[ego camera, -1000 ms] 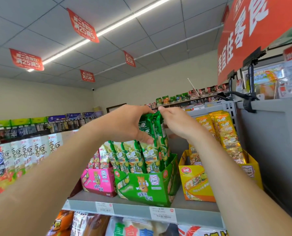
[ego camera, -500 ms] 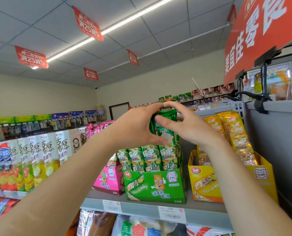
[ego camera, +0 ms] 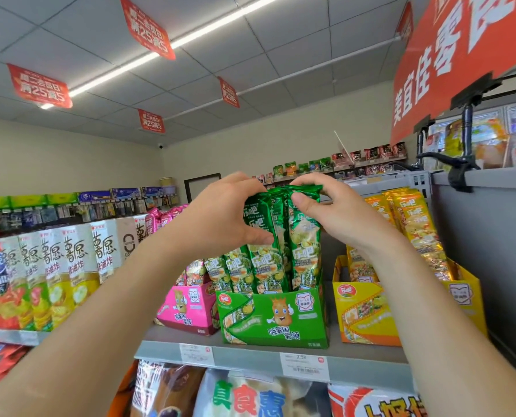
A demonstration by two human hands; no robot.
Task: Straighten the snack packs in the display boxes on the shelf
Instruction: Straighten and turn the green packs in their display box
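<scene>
Green foil snack packs (ego camera: 265, 260) stand on end in a green display box (ego camera: 274, 317) at the front of the grey shelf (ego camera: 244, 356), between a pink display box (ego camera: 187, 311) and a yellow display box (ego camera: 362, 314). Both hands are up at the tops of the tallest packs, toward the right end of the row. The left hand (ego camera: 220, 218) curls round them from the left, thumb pressed across the printed front and fingers over the crimped top edge. The right hand (ego camera: 341, 215) pinches the same top seams from the right, thumb in front.

Gripped from both sides like that, the bunch is squeezed together and stood upright. That looks like the purpose, since slim, slippery sleeves lean and fan apart when loose in a carton. How many packs are caught between the hands is hard to say, because the fingers cover the seams.

The packs are long, narrow, glossy pillow bags with flat crimped ends; those to the left of the held bunch stand lower. The box is thin printed card with a low cut-away front, so it shows the pack faces but props only their lower part. In the yellow box, the gold packs (ego camera: 413, 224) lean at a slant, not yet squared. Paper price tags (ego camera: 304, 364) sit on the shelf's front lip.
</scene>
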